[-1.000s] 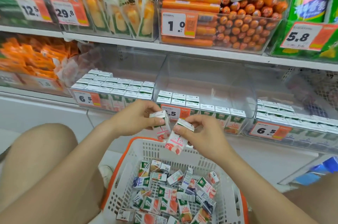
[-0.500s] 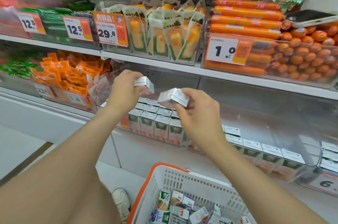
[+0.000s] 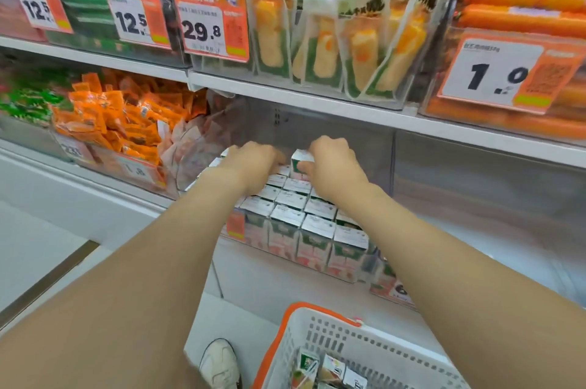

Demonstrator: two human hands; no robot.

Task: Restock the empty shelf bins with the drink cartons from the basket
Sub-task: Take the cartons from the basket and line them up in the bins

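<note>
Head view is showing the right hand (image 3: 333, 166) gripping a drink carton (image 3: 301, 160) upright above the back rows of the clear shelf bin (image 3: 203, 163). The left hand (image 3: 253, 163) is reaching in beside it, fingers curled down among the cartons; whether it is holding one cannot be told. Standing cartons (image 3: 301, 223) are filling the bin from its front edge back in rows. The bin to the right (image 3: 475, 198) is looking largely bare. The basket (image 3: 333, 322) is holding more cartons (image 3: 329, 369), so restocking appears partly done.
</note>
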